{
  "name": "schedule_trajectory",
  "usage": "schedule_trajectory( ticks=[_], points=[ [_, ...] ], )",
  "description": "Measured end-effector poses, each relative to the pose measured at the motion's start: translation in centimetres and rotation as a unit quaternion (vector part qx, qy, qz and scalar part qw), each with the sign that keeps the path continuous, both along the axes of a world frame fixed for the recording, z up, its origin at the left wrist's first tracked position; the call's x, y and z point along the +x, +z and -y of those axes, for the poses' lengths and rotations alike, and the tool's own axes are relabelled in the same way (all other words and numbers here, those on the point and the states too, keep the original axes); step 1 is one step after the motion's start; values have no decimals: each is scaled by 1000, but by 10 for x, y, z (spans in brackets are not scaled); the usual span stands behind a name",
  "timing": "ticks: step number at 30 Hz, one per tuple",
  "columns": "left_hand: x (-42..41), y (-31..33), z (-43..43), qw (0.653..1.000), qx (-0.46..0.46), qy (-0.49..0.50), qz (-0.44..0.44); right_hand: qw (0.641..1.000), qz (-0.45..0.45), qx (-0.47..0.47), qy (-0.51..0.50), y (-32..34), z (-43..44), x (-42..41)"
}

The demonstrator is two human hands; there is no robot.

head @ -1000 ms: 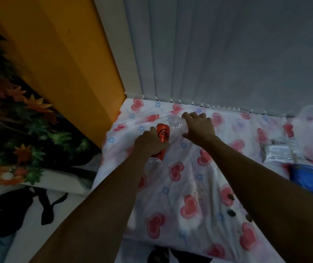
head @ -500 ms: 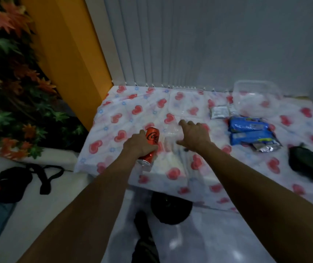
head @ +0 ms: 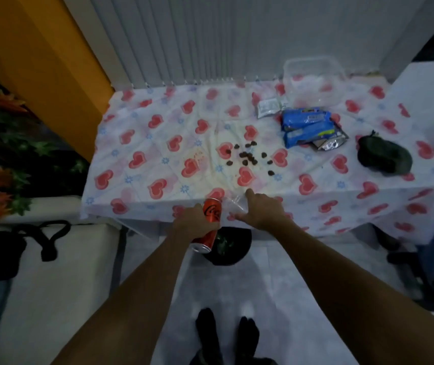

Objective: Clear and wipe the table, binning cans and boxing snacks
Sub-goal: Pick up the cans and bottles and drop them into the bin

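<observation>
Can off the counter [head: 421, 185], not yet binned; most of the job is left.
Left hand [head: 193, 226] grips the can [head: 210, 219] at lower centre, above the bin [head: 239, 256]. Right hand [head: 262, 212] touches clear plastic [head: 232, 203], grip unclear. Snacks [head: 308, 127] at upper right not yet boxed; crumbs [head: 247, 156] unwiped.

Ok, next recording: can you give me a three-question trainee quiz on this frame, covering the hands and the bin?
1. True or false: the left hand grips the orange can.
2. Where is the black bin? A) on the floor below the table at its near edge B) on the table top C) on a chair
3. Fill in: the right hand holds a clear plastic item right beside the ____.
Key: 1 true; 2 A; 3 can.
</observation>
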State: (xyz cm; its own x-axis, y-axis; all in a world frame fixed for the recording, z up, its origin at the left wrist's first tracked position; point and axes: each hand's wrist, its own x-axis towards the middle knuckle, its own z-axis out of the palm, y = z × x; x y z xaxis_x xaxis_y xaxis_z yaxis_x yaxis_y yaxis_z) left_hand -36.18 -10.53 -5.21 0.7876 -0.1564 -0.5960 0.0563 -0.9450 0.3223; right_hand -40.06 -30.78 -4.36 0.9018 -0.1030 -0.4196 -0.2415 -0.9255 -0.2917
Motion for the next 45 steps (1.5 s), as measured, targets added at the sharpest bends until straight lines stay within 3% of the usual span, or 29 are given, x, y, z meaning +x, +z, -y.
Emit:
schedule_trajectory(
  ticks=[8,12,22,32,45],
  points=[
    [-26,-122,-12,994,3,32,-104,992,-100,46,-60,-131,-21,-38],
    [-16,-174,-9,991,7,52,-123,975,-162,55,-140,-190,-32,-33],
    [13,-284,8,978,-5,102,-183,933,-189,129,-277,-317,-37,-13],
    [11,-337,22,976,3,110,-190,927,-188,147,-290,-369,-34,-10],
    [18,-341,42,983,-1,100,-155,924,-141,152,-321,-371,-30,1]
  ],
)
